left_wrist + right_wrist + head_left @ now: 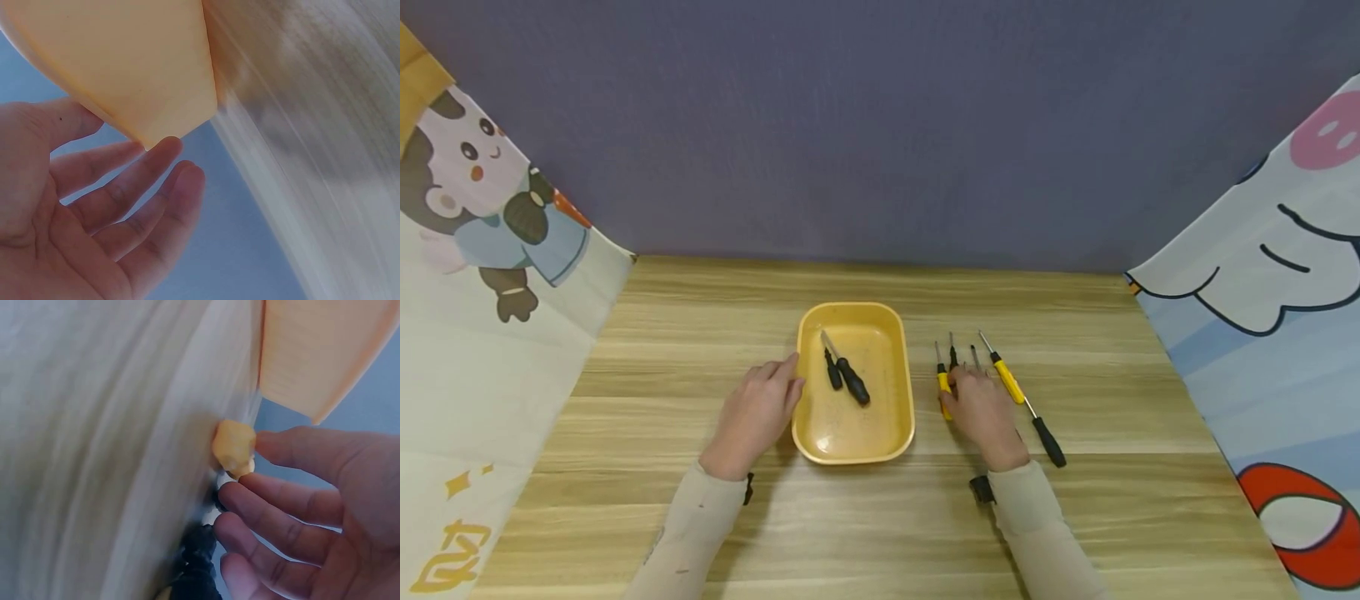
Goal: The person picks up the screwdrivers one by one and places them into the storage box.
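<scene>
My left hand [756, 412] holds the left rim of a yellow plastic tray [852, 459], with thumb and forefinger lapping over the edge. In the left wrist view, the middle fingertip is at the tray's outer wall [150, 75]. Inside the tray lie a black screwdriver [854, 383] and a shorter black-handled one [832, 372]. To the right, my right hand [981, 408] pinches a yellow-and-black screwdriver [944, 383] by its handle, thumb and forefinger at the yellow end [234, 445]. Its other fingers extend loosely over more screwdrivers, partly hidden under the hand.
Right of that hand lie another yellow-and-black screwdriver [1007, 379] and a long one with a black handle [1048, 442]. All sit on a wood-grain table [700, 308]. A dark blue-grey panel [880, 133] stands behind, with cartoon-printed sheets [475, 333] at the sides.
</scene>
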Demonstrator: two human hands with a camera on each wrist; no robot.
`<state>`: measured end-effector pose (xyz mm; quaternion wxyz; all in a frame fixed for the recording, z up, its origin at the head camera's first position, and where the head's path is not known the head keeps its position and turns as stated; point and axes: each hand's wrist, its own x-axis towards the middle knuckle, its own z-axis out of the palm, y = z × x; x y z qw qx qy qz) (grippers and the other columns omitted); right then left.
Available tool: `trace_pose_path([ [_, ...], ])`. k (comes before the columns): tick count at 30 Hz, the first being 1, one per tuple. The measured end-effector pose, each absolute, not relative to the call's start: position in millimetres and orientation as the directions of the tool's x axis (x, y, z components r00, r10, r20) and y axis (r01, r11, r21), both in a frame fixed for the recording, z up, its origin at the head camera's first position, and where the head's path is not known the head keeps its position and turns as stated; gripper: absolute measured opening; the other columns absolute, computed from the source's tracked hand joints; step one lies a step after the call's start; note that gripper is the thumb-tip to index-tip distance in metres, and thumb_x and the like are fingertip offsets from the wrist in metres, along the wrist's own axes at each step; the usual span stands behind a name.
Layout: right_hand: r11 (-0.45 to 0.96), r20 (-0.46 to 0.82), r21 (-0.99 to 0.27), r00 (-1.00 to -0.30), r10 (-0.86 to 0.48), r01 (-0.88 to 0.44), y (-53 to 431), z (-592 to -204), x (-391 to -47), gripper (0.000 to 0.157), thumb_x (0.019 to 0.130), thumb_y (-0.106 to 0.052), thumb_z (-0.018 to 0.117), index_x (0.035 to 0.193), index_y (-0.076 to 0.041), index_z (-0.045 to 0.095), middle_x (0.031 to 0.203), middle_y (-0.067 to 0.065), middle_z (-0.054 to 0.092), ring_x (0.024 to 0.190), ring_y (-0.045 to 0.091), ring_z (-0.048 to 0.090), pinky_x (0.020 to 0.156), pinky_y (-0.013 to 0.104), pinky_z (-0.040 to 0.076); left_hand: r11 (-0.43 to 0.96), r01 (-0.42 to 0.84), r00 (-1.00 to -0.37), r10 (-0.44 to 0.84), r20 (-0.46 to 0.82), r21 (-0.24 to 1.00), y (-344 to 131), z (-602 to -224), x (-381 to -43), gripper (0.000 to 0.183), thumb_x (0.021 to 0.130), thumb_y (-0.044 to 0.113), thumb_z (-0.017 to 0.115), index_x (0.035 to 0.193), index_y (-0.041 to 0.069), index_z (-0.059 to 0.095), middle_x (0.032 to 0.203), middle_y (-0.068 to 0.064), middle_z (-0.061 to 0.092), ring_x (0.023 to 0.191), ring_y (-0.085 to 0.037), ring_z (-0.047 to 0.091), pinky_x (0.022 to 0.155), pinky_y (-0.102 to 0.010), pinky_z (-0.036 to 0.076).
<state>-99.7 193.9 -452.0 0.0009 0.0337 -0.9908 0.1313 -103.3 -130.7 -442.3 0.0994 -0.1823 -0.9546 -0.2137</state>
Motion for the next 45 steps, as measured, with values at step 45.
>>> trace_pose_path([
  [45, 0.953, 0.050, -0.301, -0.998, 0.031, 0.014, 184.2, -446.5, -107.1, 0.015, 0.093, -0.018, 0.066, 0.095, -0.004, 0.068, 0.064, 0.005, 0.053, 0.048, 0.019, 0.048, 0.035, 0.029, 0.036, 0.837, 0.404, -0.908, 0.317, 0.274, 0.370, -131.0, -441.1, -104.0, 0.042, 0.099, 0.018, 0.065, 0.133, -0.005, 0.059, 0.114, -0.024, 0.067, 0.098, -0.040, 0.066, 0.079, -0.051, 0.060],
])
